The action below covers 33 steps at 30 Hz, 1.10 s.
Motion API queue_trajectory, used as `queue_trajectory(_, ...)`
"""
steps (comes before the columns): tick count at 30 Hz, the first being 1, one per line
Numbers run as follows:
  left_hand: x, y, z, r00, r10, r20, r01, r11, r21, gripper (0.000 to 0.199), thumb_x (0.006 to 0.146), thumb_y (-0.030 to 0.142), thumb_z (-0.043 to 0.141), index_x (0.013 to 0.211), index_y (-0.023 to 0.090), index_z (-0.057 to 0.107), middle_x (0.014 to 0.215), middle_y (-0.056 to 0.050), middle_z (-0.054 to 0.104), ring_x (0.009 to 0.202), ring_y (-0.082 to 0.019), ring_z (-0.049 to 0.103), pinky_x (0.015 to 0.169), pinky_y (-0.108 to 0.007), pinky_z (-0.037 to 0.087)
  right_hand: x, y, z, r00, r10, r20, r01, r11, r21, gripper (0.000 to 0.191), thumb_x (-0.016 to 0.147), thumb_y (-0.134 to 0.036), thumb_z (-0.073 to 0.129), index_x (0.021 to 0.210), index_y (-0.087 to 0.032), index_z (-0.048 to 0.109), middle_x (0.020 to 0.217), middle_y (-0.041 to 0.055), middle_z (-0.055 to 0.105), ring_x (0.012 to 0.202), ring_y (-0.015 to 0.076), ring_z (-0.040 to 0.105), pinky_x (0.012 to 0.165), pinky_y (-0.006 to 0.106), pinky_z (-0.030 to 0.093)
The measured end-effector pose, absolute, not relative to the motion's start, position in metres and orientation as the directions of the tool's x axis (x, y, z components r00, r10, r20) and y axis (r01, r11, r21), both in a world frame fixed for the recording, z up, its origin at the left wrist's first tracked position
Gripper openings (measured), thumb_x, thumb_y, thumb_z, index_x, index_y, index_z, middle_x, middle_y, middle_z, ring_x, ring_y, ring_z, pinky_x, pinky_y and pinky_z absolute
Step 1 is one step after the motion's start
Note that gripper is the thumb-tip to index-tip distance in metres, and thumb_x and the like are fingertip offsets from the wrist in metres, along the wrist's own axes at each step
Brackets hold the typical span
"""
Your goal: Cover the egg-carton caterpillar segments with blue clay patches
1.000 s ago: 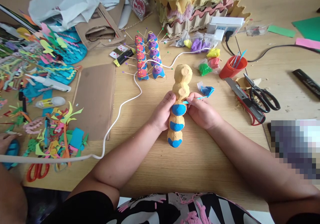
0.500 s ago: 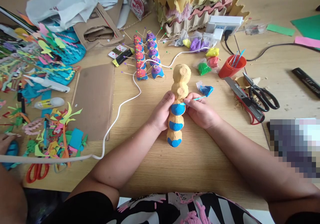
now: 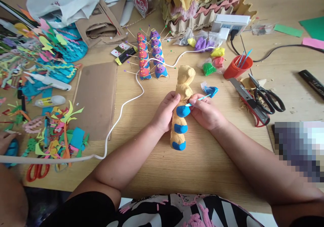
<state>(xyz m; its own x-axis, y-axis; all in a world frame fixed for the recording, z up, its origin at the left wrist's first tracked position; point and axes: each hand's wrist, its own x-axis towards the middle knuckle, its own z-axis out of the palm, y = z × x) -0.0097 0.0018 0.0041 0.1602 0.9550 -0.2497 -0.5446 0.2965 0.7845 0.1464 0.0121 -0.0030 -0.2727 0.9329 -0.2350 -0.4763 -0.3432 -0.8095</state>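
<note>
A yellow egg-carton strip (image 3: 186,75) with a row of bumps stands between my hands, its lower three bumps partly covered in blue clay (image 3: 183,111). My left hand (image 3: 169,110) grips the strip's left side, thumb on its front. In my right hand (image 3: 206,111) a thin light-blue modelling tool (image 3: 199,99) is pinched, its tip at the top edge of the third blue patch from the bottom. An opened bag of blue clay (image 3: 212,91) lies just beyond that hand.
Two finished caterpillar strips (image 3: 143,56) with pins stand further back. An orange cup (image 3: 238,66), a utility knife (image 3: 249,100) and black-handled scissors (image 3: 268,97) lie right. A white cable (image 3: 121,108) crosses the table. Paper scraps and another person's hand (image 3: 7,141) are at left.
The egg-carton strip has turned so that its bumps face more to the right and its left side shows. The tool's tip remains by the same blue patch.
</note>
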Motion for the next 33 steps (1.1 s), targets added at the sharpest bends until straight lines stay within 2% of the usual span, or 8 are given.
queue_trajectory(3,-0.0097,0.0021,0.0033,0.152,0.955,-0.256,-0.52,0.297,0.8,0.047,0.087,0.06,0.093,0.09,0.025,0.062,0.09,0.001,0.08,0.084,-0.019,0.078,0.081,-0.035,0.06,0.1462,0.0122,-0.0019,-0.277,0.929,-0.243,-0.477,-0.353,-0.805,0.054,0.058,-0.058,0.111,0.067,-0.025,0.069,0.068,-0.0037,0.06,0.066,0.0144,0.05,0.068,0.033,0.046)
queue_trajectory(9,-0.0104,0.002,0.0041,0.138,0.956,-0.259,-0.492,0.293,0.82,0.053,0.076,0.064,0.099,0.087,0.025,0.065,0.086,0.002,0.078,0.077,-0.017,0.072,0.074,-0.031,0.056,0.1459,0.0119,-0.0031,-0.276,0.931,-0.239,-0.463,-0.346,-0.816,0.054,0.06,-0.056,0.11,0.068,-0.024,0.067,0.066,-0.0045,0.058,0.065,0.0138,0.05,0.067,0.033,0.045)
queue_trajectory(15,-0.0098,0.0025,0.0053,0.137,0.947,-0.291,-0.501,0.32,0.804,0.045,0.088,0.057,0.093,0.087,0.025,0.061,0.09,0.003,0.08,0.082,-0.016,0.076,0.079,-0.031,0.059,0.1446,0.0127,-0.004,-0.269,0.931,-0.246,-0.476,-0.351,-0.806,0.056,0.057,-0.052,0.111,0.067,-0.023,0.065,0.063,-0.0062,0.056,0.063,0.0117,0.049,0.066,0.031,0.044)
queue_trajectory(22,-0.0088,0.0024,0.0061,0.129,0.939,-0.318,-0.475,0.34,0.812,0.051,0.085,0.062,0.095,0.086,0.025,0.06,0.088,0.002,0.079,0.087,-0.019,0.077,0.082,-0.033,0.06,0.1443,0.0133,-0.0053,-0.269,0.932,-0.241,-0.468,-0.345,-0.814,0.054,0.062,-0.049,0.11,0.068,-0.023,0.062,0.063,-0.0067,0.057,0.063,0.0112,0.049,0.065,0.031,0.045)
queue_trajectory(27,-0.0092,0.0018,0.0035,0.179,0.956,-0.232,-0.517,0.292,0.805,0.047,0.082,0.061,0.097,0.087,0.027,0.065,0.09,0.003,0.08,0.087,-0.017,0.074,0.085,-0.033,0.058,0.145,0.0138,-0.0055,-0.283,0.927,-0.247,-0.466,-0.358,-0.809,0.055,0.062,-0.049,0.11,0.067,-0.023,0.062,0.063,-0.0064,0.059,0.062,0.0108,0.05,0.065,0.03,0.045)
queue_trajectory(33,-0.0099,0.0004,0.0044,0.18,0.954,-0.239,-0.513,0.298,0.805,0.036,0.094,0.052,0.09,0.087,0.028,0.065,0.088,0.005,0.078,0.083,-0.014,0.068,0.082,-0.03,0.056,0.1444,0.0137,-0.0049,-0.285,0.926,-0.247,-0.46,-0.359,-0.812,0.053,0.065,-0.045,0.108,0.066,-0.023,0.061,0.064,-0.0058,0.058,0.063,0.0114,0.05,0.066,0.031,0.046)
